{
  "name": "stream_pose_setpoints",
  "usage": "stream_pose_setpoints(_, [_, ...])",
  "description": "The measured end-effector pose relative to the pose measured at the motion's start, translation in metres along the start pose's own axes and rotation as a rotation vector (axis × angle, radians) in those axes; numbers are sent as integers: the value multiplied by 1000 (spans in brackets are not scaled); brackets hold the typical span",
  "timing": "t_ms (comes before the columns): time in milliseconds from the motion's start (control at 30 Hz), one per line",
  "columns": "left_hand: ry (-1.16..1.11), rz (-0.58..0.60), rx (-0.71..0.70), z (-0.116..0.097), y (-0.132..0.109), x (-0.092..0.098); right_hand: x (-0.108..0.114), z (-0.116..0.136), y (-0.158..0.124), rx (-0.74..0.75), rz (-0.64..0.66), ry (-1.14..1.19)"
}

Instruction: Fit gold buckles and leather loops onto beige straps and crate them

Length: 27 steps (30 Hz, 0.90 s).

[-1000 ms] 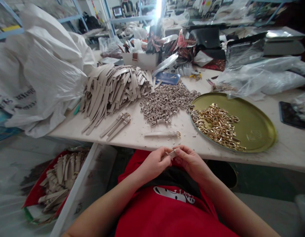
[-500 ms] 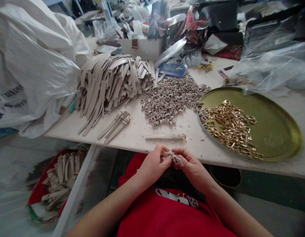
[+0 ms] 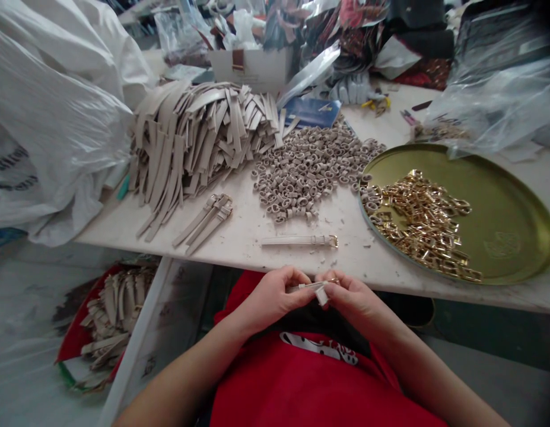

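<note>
Pinched between left hand (image 3: 270, 296) and right hand (image 3: 351, 299), low over the lap and just nearer than the tabletop (image 3: 257, 237) edge: a slim beige strap (image 3: 307, 287), roughly level, with one pale end poking down by the right thumb. Both hands closed on it, fingertips nipping it from either side. No telling from here about any buckle on it.

Probably light and limp, smooth-faced and a little slippery. Best taken close to the end being worked, thumb and forefinger on the flat faces rather than the thin edges. Hardly fragile, but likely to crease if folded hard.

Just beyond the hands, flat on the tabletop, a lone strap (image 3: 299, 241) with a gold buckle at its right end. Farther left, a few buckled straps (image 3: 206, 218) laid together, then a big heap of bare straps (image 3: 199, 133). In the middle, a scatter of small beige loops (image 3: 310, 169). To the right, a round gold tray (image 3: 506, 201) with a mound of gold buckles (image 3: 423, 222). On the floor at near left, a red box (image 3: 67, 341) of more straps.
</note>
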<state>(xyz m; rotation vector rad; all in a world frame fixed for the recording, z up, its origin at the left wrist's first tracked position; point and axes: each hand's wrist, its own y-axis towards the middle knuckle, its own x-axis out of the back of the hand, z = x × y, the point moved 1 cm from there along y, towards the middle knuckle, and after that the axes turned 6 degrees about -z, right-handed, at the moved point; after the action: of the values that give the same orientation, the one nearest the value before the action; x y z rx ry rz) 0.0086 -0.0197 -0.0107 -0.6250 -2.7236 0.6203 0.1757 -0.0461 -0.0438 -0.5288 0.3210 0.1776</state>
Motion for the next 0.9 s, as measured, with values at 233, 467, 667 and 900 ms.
stream_pose_setpoints(233, [-167,35,-4,1,-13,-8,-4,0,-13,324,-372,-444])
stream_pose_setpoints(467, [-250,115,63,9,-27,-16,-2,-4,-30,347,-95,-686])
stream_pose_setpoints(667, [-285,128,70,13,-36,-25,-7,-3,-43,409,44,-873])
stream_pose_setpoints(900, [-153,164,76,17,-39,-23,-12,-17,-44,477,-172,-736])
